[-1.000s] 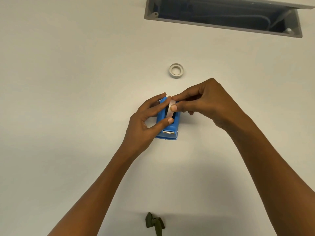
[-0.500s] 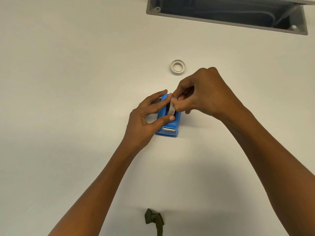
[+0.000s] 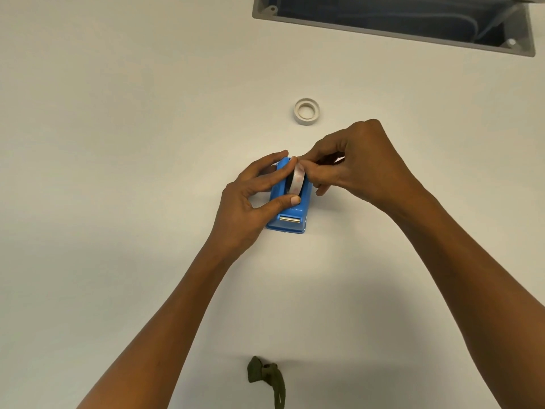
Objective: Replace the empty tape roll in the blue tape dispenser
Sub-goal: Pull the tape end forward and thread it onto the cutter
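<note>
The blue tape dispenser [image 3: 290,215] stands on the white table, its metal cutter facing me. A roll of clear tape [image 3: 296,179] sits upright in its slot. My left hand [image 3: 250,199] grips the dispenser from the left, thumb on its top and fingers along the far side. My right hand [image 3: 351,166] pinches the top of the tape roll from the right, thumb and forefinger closed on it. An empty white tape core [image 3: 306,111] lies flat on the table beyond the hands, apart from both.
A grey-rimmed rectangular opening [image 3: 395,29] in the tabletop, with cables inside, lies at the far right. A small olive-green strap [image 3: 269,379] rests on the table near the front edge, between my forearms.
My right hand has shifted its pinch on the tape roll, which now shows more fully above the dispenser slot. The left hand has kept its hold on the dispenser.
</note>
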Demonstrator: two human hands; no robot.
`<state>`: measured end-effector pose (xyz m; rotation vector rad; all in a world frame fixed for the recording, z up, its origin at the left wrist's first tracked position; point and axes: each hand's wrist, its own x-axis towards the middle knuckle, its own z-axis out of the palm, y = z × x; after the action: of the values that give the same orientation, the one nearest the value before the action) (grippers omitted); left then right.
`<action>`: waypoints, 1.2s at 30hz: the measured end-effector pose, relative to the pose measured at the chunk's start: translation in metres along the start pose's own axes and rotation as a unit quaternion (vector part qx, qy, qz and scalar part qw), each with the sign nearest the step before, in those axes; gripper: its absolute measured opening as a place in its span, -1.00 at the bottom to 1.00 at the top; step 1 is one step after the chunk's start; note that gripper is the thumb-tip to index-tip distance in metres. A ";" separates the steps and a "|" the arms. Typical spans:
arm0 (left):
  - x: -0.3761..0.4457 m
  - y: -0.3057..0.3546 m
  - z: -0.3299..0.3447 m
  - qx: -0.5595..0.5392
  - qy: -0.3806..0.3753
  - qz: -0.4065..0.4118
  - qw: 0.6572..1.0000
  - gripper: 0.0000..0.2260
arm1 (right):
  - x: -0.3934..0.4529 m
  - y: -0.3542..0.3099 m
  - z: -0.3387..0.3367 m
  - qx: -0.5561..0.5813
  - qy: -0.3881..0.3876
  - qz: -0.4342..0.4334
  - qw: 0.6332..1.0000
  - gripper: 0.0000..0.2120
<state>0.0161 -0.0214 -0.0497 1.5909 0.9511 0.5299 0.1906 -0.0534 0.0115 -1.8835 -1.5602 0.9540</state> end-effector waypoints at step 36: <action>0.010 -0.019 -0.024 0.162 -0.147 0.083 0.972 -0.03 | -0.033 -0.007 0.046 -0.285 0.194 -0.044 0.938 -0.94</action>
<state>-0.0020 0.0009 -0.0631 1.9917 0.7074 0.2482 0.1470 -0.0862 -0.0058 -2.1792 -1.7633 0.0574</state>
